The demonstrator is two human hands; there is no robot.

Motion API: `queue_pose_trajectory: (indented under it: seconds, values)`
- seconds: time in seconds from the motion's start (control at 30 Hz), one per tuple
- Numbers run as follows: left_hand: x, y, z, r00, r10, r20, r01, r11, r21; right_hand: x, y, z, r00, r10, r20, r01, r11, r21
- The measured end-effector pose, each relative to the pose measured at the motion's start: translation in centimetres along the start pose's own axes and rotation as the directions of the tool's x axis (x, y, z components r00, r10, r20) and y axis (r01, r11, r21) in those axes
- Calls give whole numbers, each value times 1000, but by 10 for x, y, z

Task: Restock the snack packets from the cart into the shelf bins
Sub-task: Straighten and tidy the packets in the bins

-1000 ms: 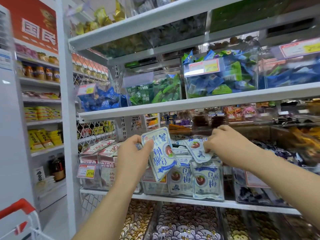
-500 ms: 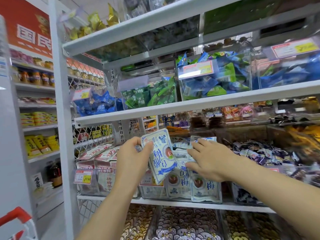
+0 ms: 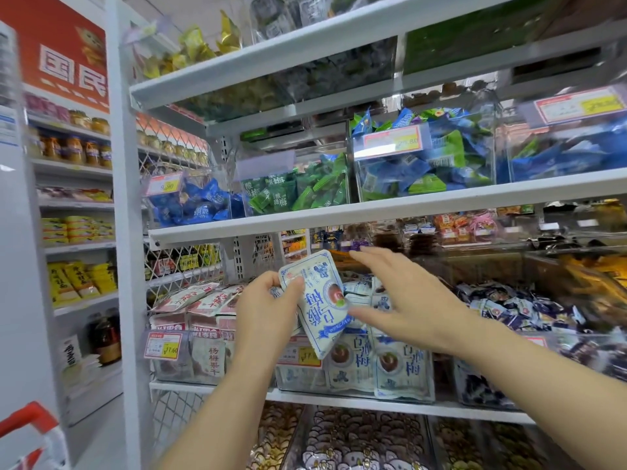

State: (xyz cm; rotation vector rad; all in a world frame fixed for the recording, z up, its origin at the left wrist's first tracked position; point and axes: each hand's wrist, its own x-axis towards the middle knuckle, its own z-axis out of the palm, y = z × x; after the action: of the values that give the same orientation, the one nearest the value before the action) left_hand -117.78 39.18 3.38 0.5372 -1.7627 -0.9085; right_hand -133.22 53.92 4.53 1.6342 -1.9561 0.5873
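Note:
My left hand (image 3: 263, 308) holds a white-and-blue snack packet (image 3: 319, 305) by its left edge, tilted, in front of the middle shelf. My right hand (image 3: 403, 300) hovers just right of the packet with fingers spread and straight, thumb near the packet's right edge, holding nothing. Below both hands stands a clear shelf bin (image 3: 298, 378) with matching white-and-blue packets (image 3: 402, 368) standing upright along its front.
A bin of pink-and-white packets (image 3: 200, 351) sits to the left, a bin of dark blue packets (image 3: 515, 313) to the right. Shelves above carry blue and green snack bins (image 3: 420, 164). The red cart handle (image 3: 30, 418) shows at lower left.
My right hand has lifted off the packets in the bin and opened, moving up beside the held packet. My left hand keeps the packet in about the same place.

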Motion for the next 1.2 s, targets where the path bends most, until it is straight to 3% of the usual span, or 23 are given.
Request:
queue_pose_trajectory:
  seconds: [0.07, 0.13, 0.2, 0.3, 0.43, 0.63, 0.77, 0.87, 0.97, 1.07, 1.2]
  values:
    - [1, 0, 1, 998, -49, -39, 46, 995, -87, -4, -20, 6, 987, -125, -98, 121, 991, -49]
    - [3, -2, 2, 985, -161, -61, 137, 948, -289, -6, -39, 21, 968, -215, -125, 191, 964, -183]
    - [3, -3, 4, 960, -279, -31, 230, 842, -488, 0, -50, 30, 968, -210, -135, 166, 945, -281]
    - [2, -5, 7, 949, -316, -21, 257, 809, -529, 15, -56, 33, 968, -189, -165, 126, 936, -330]
    - [-3, -6, 6, 969, -230, -95, 172, 896, -409, 30, -62, 27, 994, -88, -60, 72, 972, -226]
    - [-1, -6, -1, 976, -214, -34, 193, 931, -311, 67, -12, 24, 999, -34, -34, 25, 968, -248]
    - [11, -14, -13, 985, -86, -149, 78, 995, -62, 84, 20, 30, 996, -74, 49, 81, 985, -153]
    - [19, -18, -15, 985, 43, -168, -28, 996, 90, 87, 29, 35, 983, -77, 167, 119, 959, -258]
    - [22, -23, -8, 977, 190, -93, -168, 964, 207, 84, 30, 32, 899, 44, 436, 64, 971, -229]
    - [28, -34, -2, 967, 250, 56, -254, 910, 328, 80, 29, 18, 849, 47, 527, 4, 995, -96]
    - [33, -49, 2, 891, 300, 342, -451, 672, 587, 78, 29, 10, 824, 39, 565, -44, 999, -4]
